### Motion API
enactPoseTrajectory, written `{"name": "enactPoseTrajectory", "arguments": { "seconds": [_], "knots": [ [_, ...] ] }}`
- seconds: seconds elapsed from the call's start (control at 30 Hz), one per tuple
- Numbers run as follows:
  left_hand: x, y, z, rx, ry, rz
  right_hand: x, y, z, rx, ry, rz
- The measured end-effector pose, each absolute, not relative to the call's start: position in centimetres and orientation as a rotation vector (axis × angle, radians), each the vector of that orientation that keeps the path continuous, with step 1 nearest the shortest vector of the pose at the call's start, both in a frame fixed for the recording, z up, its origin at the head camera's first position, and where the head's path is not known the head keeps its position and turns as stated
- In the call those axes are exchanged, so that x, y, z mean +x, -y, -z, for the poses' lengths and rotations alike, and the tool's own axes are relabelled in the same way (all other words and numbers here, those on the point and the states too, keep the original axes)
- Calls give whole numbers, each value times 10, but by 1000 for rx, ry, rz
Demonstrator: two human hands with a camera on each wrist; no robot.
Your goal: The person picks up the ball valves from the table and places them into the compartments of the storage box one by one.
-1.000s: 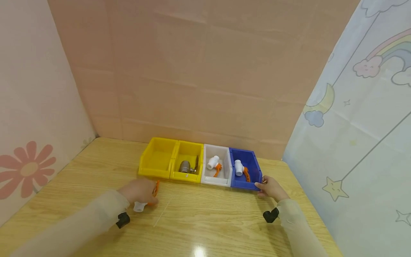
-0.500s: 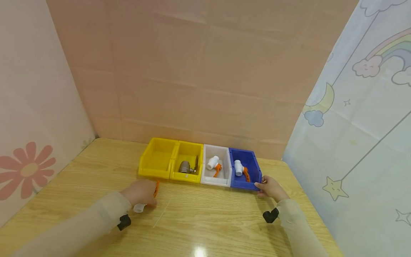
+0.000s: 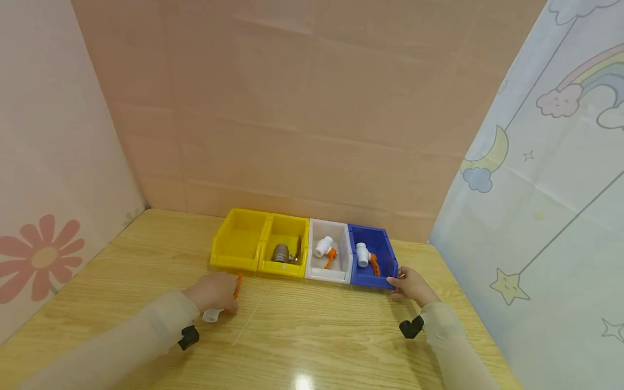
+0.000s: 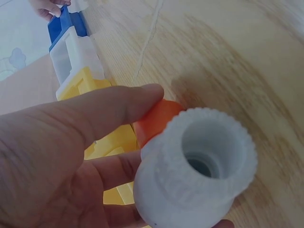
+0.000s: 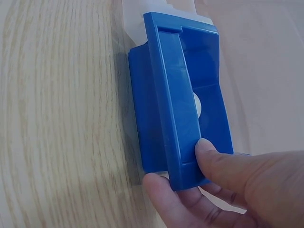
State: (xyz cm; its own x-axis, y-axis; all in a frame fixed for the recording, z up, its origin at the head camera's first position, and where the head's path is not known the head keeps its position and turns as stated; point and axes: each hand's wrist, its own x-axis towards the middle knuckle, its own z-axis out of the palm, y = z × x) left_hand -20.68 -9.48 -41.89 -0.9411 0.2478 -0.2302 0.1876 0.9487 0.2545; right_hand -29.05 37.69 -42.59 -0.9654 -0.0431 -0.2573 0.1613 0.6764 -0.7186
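Note:
My left hand (image 3: 214, 292) grips a white plastic ball valve (image 4: 190, 175) with an orange handle (image 4: 159, 118), low over the table in front of the yellow bins. In the left wrist view the valve's round open end faces the camera, and the thumb lies against the orange part. At the right, my right hand (image 3: 411, 284) pinches the front corner of a blue bin (image 5: 178, 95), thumb on the rim and fingers beneath. Inside that bin lies a white valve (image 3: 362, 254) with an orange handle. A similar valve (image 3: 324, 246) lies in the white bin (image 3: 329, 276).
A metal valve (image 3: 280, 253) lies in the second yellow bin (image 3: 283, 269). Beside it stands the leftmost yellow bin (image 3: 234, 262). All the bins form a row near the back wall. A thin pale line (image 3: 245, 325) marks the wooden table (image 3: 312, 336).
My left hand has shifted very slightly to the right with the valve, then stays in place. The right hand keeps its hold on the blue bin.

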Motion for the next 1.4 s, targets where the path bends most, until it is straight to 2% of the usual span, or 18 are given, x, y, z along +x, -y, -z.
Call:
{"name": "enactPoseTrajectory", "arguments": {
  "seconds": [0.93, 1.4],
  "knots": [
    [-208, 100, 415, 314, -2769, -445, -289, -377, 426, 105, -2635, 1188],
    [-214, 106, 387, 331, -2781, -429, -290, -378, 427, 94, -2631, 1179]
  ]
}}
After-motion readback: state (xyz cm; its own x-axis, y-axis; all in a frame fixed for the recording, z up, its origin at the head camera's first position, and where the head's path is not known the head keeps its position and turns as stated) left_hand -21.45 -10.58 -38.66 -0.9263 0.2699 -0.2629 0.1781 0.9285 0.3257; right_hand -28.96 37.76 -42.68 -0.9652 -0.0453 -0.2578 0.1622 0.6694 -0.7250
